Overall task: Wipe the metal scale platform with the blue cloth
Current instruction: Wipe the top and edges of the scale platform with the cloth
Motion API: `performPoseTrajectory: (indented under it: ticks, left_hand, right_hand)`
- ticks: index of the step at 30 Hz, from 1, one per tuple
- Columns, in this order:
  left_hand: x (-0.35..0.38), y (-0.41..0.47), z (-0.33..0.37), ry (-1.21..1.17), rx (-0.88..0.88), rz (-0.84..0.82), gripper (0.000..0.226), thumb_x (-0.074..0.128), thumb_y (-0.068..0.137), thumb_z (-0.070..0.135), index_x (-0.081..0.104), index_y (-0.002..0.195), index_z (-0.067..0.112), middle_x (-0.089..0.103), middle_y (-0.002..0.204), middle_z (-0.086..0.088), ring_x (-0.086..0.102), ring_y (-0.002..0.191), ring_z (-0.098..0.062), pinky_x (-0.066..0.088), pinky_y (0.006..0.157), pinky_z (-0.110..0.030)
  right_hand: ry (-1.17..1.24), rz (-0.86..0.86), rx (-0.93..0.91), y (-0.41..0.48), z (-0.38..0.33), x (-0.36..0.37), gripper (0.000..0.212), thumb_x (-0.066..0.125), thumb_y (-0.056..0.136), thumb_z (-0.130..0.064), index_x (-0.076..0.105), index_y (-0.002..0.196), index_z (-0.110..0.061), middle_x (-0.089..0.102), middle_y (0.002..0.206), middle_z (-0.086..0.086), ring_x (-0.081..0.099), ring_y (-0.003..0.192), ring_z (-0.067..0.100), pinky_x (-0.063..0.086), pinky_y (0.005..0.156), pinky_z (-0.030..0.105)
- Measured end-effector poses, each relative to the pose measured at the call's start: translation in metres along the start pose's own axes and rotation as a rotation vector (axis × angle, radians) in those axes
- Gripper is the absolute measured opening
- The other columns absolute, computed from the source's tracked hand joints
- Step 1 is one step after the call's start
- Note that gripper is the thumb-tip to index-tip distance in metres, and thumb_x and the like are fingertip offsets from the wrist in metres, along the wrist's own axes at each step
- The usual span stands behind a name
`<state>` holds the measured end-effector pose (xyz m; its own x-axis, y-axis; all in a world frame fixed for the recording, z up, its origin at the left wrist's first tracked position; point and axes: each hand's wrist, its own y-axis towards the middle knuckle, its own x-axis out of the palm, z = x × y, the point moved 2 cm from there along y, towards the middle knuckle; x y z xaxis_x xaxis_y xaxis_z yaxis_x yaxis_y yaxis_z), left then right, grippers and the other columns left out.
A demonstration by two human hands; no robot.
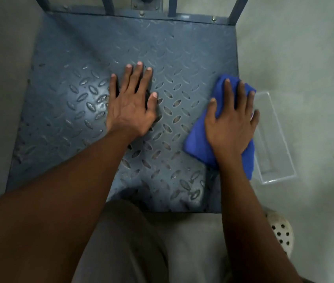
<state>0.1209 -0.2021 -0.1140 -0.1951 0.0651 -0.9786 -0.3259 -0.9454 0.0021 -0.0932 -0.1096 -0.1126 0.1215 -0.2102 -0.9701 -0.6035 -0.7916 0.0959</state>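
Observation:
The metal scale platform is a blue-grey plate with a raised diamond tread, filling the middle of the view. My left hand lies flat on its centre, fingers straight and spread. A blue cloth lies bunched at the platform's right edge. My right hand presses flat on top of the cloth with straight fingers, and part of the cloth hangs over the edge.
A clear plastic box lies on the grey floor just right of the platform. Blue metal uprights rise along the platform's far edge. My knee is at the near edge, and a perforated white shoe shows at lower right.

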Motion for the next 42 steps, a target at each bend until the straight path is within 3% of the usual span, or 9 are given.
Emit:
performPoseTrajectory:
  ticks: [4, 7, 13, 20, 23, 27, 32, 38, 42]
  left_hand:
    - [0.000, 0.001, 0.000, -0.005, 0.006, -0.003, 0.068, 0.021, 0.110, 0.049, 0.011, 0.173, 0.025, 0.005, 0.181, -0.001, 0.000, 0.168, -0.022, -0.001, 0.135, -0.056]
    - [-0.001, 0.001, -0.001, 0.003, -0.009, -0.007, 0.070, 0.020, 0.107, 0.046, 0.014, 0.173, 0.024, 0.007, 0.181, -0.001, 0.002, 0.168, -0.022, 0.000, 0.134, -0.056]
    - [-0.002, -0.001, 0.000, -0.023, 0.008, -0.003, 0.067, 0.019, 0.109, 0.046, 0.015, 0.173, 0.026, 0.007, 0.181, -0.001, 0.002, 0.168, -0.023, -0.001, 0.135, -0.055]
    - [-0.001, 0.001, -0.001, 0.006, 0.009, -0.009, 0.065, 0.019, 0.112, 0.045, 0.011, 0.173, 0.026, 0.004, 0.181, -0.001, -0.001, 0.168, -0.023, -0.003, 0.135, -0.054]
    - [0.000, 0.001, 0.000, 0.004, 0.007, 0.001, 0.065, 0.021, 0.111, 0.045, 0.013, 0.173, 0.026, 0.006, 0.181, -0.001, 0.001, 0.168, -0.023, -0.002, 0.135, -0.054]
    - [-0.001, 0.000, 0.001, -0.014, 0.010, 0.006, 0.066, 0.022, 0.109, 0.045, 0.017, 0.172, 0.025, 0.009, 0.181, 0.000, 0.003, 0.168, -0.022, 0.000, 0.135, -0.054]
    - [0.000, -0.002, 0.002, 0.021, 0.011, -0.011, 0.065, 0.016, 0.112, 0.047, 0.009, 0.173, 0.026, 0.003, 0.181, -0.001, -0.001, 0.168, -0.023, -0.003, 0.135, -0.052]
    - [0.001, -0.047, 0.001, 0.014, -0.001, -0.017, 0.069, 0.013, 0.111, 0.054, 0.006, 0.173, 0.025, 0.000, 0.181, -0.002, -0.002, 0.168, -0.024, -0.003, 0.135, -0.049]
    - [-0.001, -0.077, -0.008, -0.037, -0.023, 0.004, 0.066, 0.023, 0.111, 0.052, 0.018, 0.172, 0.027, 0.012, 0.181, -0.002, 0.007, 0.167, -0.025, 0.003, 0.135, -0.049]
  right_hand:
    - [0.002, -0.093, -0.200, 0.035, -0.064, 0.017, 0.063, 0.026, 0.109, -0.052, 0.017, 0.169, -0.038, 0.010, 0.179, -0.003, 0.003, 0.166, 0.031, 0.012, 0.131, 0.059]
    - [0.083, -0.130, -0.421, -0.009, -0.094, 0.019, 0.061, 0.030, 0.110, -0.049, 0.024, 0.169, -0.035, 0.016, 0.178, -0.003, 0.006, 0.166, 0.029, 0.013, 0.132, 0.057]
    - [0.008, -0.099, -0.306, -0.104, -0.003, -0.011, 0.060, 0.033, 0.113, -0.052, 0.022, 0.169, -0.035, 0.016, 0.178, -0.005, 0.004, 0.167, 0.024, 0.012, 0.133, 0.055]
    - [0.016, -0.052, -0.203, 0.024, -0.017, 0.008, 0.061, 0.023, 0.110, -0.053, 0.021, 0.169, -0.036, 0.015, 0.179, -0.004, 0.006, 0.166, 0.029, 0.012, 0.132, 0.056]
    - [0.012, -0.086, -0.315, 0.024, -0.049, 0.016, 0.061, 0.023, 0.111, -0.049, 0.020, 0.170, -0.032, 0.015, 0.179, 0.001, 0.007, 0.166, 0.033, 0.011, 0.133, 0.056]
    - [0.082, -0.128, -0.554, -0.059, -0.036, 0.001, 0.057, 0.032, 0.114, -0.042, 0.026, 0.169, -0.030, 0.018, 0.178, 0.000, 0.009, 0.166, 0.029, 0.014, 0.133, 0.052]
    - [0.030, -0.084, -0.316, -0.096, 0.036, -0.023, 0.059, 0.034, 0.113, -0.045, 0.024, 0.169, -0.031, 0.017, 0.178, -0.001, 0.007, 0.166, 0.026, 0.017, 0.133, 0.051]
    - [0.034, -0.050, -0.117, -0.030, 0.006, -0.009, 0.062, 0.029, 0.111, -0.046, 0.027, 0.169, -0.025, 0.017, 0.178, 0.005, 0.012, 0.165, 0.035, 0.015, 0.131, 0.058]
    - [0.046, -0.172, -0.428, -0.060, -0.044, -0.003, 0.061, 0.034, 0.111, -0.043, 0.023, 0.170, -0.028, 0.014, 0.179, 0.002, 0.007, 0.166, 0.033, 0.010, 0.133, 0.056]
